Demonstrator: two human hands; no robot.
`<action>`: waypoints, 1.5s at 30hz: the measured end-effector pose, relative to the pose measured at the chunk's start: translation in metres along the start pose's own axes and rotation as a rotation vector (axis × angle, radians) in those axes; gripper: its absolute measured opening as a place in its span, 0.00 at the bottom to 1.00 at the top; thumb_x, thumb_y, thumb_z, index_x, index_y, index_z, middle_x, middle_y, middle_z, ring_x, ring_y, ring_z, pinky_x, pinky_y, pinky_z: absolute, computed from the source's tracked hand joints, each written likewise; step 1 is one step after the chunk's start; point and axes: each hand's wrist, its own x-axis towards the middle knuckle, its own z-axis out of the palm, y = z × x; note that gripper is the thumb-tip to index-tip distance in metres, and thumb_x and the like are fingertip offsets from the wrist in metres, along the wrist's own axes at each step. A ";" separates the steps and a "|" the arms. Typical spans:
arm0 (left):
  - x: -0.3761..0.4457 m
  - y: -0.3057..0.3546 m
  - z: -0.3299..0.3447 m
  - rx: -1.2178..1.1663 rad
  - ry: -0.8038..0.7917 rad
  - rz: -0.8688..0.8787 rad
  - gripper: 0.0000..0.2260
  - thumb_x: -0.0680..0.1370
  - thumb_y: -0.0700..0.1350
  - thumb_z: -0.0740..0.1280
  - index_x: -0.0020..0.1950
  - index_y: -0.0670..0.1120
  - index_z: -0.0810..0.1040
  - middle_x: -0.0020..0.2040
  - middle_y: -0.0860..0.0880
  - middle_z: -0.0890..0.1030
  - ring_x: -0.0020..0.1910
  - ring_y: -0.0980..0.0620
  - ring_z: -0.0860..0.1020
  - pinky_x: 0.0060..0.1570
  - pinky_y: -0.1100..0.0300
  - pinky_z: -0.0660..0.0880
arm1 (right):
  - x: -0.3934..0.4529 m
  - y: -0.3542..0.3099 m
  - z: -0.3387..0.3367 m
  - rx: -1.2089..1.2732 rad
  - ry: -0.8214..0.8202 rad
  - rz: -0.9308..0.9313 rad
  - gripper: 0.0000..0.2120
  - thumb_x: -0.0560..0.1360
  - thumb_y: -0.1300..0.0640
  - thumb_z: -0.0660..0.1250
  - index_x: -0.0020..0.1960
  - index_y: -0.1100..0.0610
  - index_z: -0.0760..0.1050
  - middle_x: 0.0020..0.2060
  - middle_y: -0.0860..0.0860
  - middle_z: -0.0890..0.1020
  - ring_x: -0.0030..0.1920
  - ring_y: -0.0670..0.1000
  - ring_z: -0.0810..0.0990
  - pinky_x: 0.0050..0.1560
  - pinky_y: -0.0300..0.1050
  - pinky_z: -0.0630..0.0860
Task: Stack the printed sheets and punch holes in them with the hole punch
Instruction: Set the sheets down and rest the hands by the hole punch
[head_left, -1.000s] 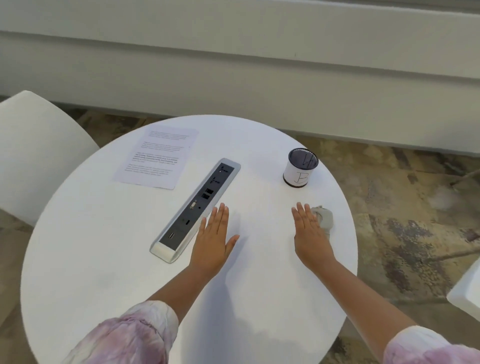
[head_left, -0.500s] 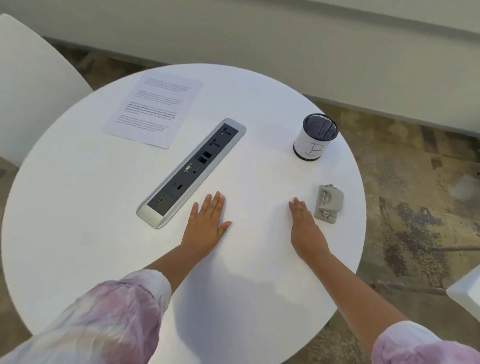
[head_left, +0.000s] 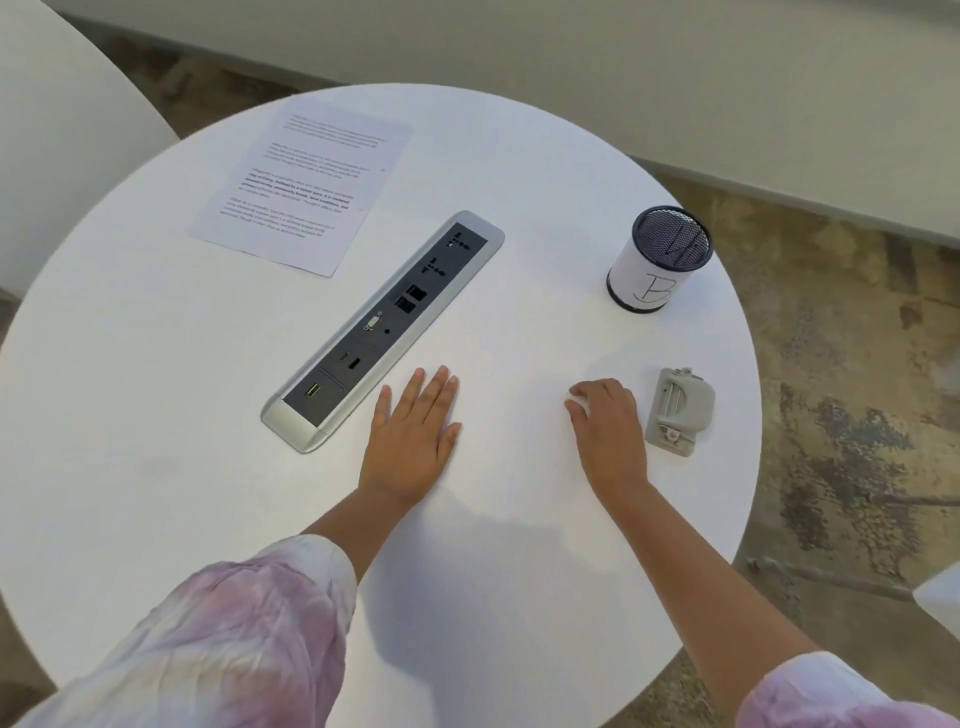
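Sheets (head_left: 301, 184) lie well apart from both your hands, up and to the left beyond the socket strip (head_left: 384, 327), long axis running away from you and tilted right; your left hand (head_left: 410, 441) is nearer them; it rests flat, fingers spread, holding nothing. Punch (head_left: 679, 410) sits just right of your right hand (head_left: 608, 431), long axis away from you; that hand has curled its fingers since half a second ago, and grips nothing.
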 end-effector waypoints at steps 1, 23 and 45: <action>0.000 0.000 0.000 -0.002 0.006 0.000 0.25 0.78 0.56 0.41 0.75 0.52 0.51 0.77 0.54 0.55 0.76 0.51 0.50 0.73 0.48 0.43 | 0.002 0.000 0.000 -0.012 -0.003 -0.003 0.09 0.78 0.59 0.60 0.55 0.59 0.75 0.54 0.54 0.76 0.56 0.54 0.71 0.49 0.46 0.70; 0.000 0.001 -0.004 -0.068 0.028 0.010 0.22 0.80 0.51 0.48 0.74 0.49 0.58 0.75 0.53 0.60 0.75 0.50 0.54 0.72 0.46 0.46 | 0.013 -0.014 -0.009 -0.204 -0.036 -0.014 0.09 0.77 0.62 0.59 0.46 0.63 0.77 0.44 0.57 0.78 0.46 0.57 0.75 0.42 0.51 0.74; 0.000 0.000 -0.002 -0.079 0.027 0.000 0.21 0.81 0.50 0.49 0.74 0.50 0.58 0.75 0.54 0.59 0.75 0.51 0.53 0.73 0.47 0.46 | 0.025 -0.001 -0.036 1.322 -0.193 0.565 0.05 0.74 0.67 0.65 0.49 0.60 0.75 0.41 0.54 0.82 0.37 0.44 0.84 0.39 0.35 0.80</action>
